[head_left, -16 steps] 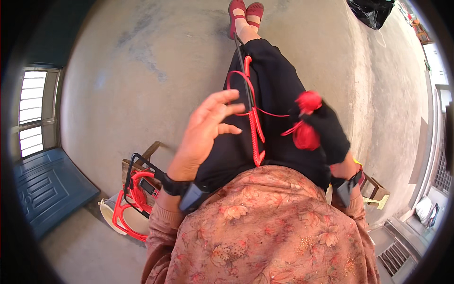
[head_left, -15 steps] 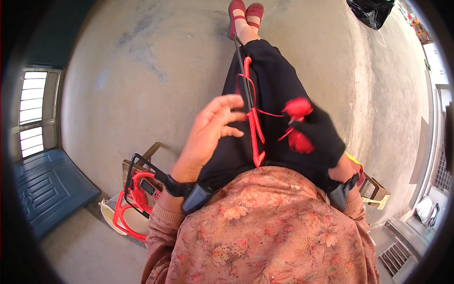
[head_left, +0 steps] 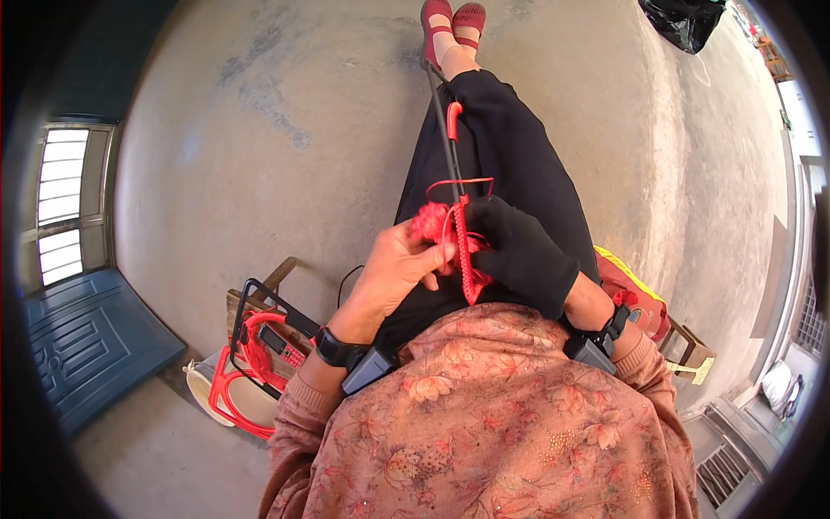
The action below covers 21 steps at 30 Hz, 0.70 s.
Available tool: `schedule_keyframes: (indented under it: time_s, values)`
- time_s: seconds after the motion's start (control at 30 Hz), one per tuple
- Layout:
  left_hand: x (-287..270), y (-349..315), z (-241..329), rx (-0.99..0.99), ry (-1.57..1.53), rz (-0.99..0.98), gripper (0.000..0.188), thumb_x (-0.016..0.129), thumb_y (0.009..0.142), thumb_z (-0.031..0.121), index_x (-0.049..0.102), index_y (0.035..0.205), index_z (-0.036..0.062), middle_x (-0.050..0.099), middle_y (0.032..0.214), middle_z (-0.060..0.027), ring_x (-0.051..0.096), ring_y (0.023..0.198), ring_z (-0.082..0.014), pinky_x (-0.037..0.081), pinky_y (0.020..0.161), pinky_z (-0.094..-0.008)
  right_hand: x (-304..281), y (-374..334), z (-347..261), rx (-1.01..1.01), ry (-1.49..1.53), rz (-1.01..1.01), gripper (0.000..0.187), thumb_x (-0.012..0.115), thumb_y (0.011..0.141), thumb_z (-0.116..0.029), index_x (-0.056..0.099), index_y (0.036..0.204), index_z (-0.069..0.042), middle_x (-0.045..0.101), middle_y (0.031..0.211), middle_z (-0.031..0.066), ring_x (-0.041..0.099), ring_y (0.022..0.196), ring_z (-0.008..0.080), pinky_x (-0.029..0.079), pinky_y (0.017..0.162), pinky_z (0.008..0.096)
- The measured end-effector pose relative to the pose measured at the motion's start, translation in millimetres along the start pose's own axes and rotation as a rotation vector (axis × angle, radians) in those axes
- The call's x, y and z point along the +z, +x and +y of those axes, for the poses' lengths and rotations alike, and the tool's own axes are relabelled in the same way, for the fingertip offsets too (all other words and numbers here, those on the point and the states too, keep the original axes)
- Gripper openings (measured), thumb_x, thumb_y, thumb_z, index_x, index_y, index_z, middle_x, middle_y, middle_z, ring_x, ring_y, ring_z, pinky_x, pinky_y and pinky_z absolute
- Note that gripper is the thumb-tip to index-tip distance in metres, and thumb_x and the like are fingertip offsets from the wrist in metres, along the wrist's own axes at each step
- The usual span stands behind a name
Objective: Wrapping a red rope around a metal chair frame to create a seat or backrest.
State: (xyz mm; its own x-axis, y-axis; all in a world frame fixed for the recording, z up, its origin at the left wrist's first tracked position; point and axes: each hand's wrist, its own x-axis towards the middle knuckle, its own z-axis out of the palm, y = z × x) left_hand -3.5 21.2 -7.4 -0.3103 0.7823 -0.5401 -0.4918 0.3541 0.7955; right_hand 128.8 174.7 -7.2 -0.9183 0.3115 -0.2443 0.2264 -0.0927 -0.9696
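Observation:
Across my lap lies a thin black frame (head_left: 437, 95), its near part tightly wrapped in red cord (head_left: 464, 251). My bare left hand (head_left: 391, 266) is closed on a loose red cord bundle (head_left: 430, 222), just left of the wrapped part. Gloved in black, my right hand (head_left: 526, 258) is on the right side of the frame, its fingers curled on red cord beside the wrapping; its fingertips are partly hidden. One loose strand of the cord loops over the bare rod above my hands. A red curved piece (head_left: 453, 121) shows farther up the frame.
At my left, a wooden stool (head_left: 278, 275) bears another black frame (head_left: 251, 290), red-wrapped pieces (head_left: 226, 400) and a red keypad phone (head_left: 281, 344). A red and yellow bag (head_left: 629, 290) is at my right. A black plastic bag (head_left: 683, 24) lies far right.
My right hand has come left to the frame, bringing the red bundle. My left hand, apart and open before, has closed on the bundle at the frame's left side.

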Motion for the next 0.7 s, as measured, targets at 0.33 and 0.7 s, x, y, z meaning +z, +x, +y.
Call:
schedule_keyframes:
  time_s: [0.33, 0.7]
  values:
    - [-57.8, -54.6, 83.6, 0.366, -0.716, 0.372, 0.03, 0.05, 0.096, 0.025, 0.053, 0.12, 0.0064, 0.062, 0.111, -0.008, 0.061, 0.093, -0.0169, 0.051, 0.07, -0.0314, -36.2, 4.1, -47.2, -0.198, -0.531, 0.423, 0.059, 0.074, 0.072, -0.008, 0.05, 0.126, -0.002, 0.06, 0.12, 0.0136, 0.055, 0.114, 0.018, 0.045, 0.094, 0.0323]
    - [-107.4, -166.3, 158.4, 0.99, -0.64, 0.118, 0.019, 0.05, 0.096, 0.02, 0.049, 0.104, 0.0025, 0.051, 0.078, -0.0038, 0.053, 0.074, -0.0124, 0.049, 0.074, -0.031, -7.9, 45.5, -92.2, -0.434, -0.317, -0.136, 0.017, 0.059, 0.084, -0.015, 0.064, 0.093, -0.001, 0.066, 0.09, 0.0108, 0.062, 0.095, 0.0228, 0.047, 0.085, 0.0333]
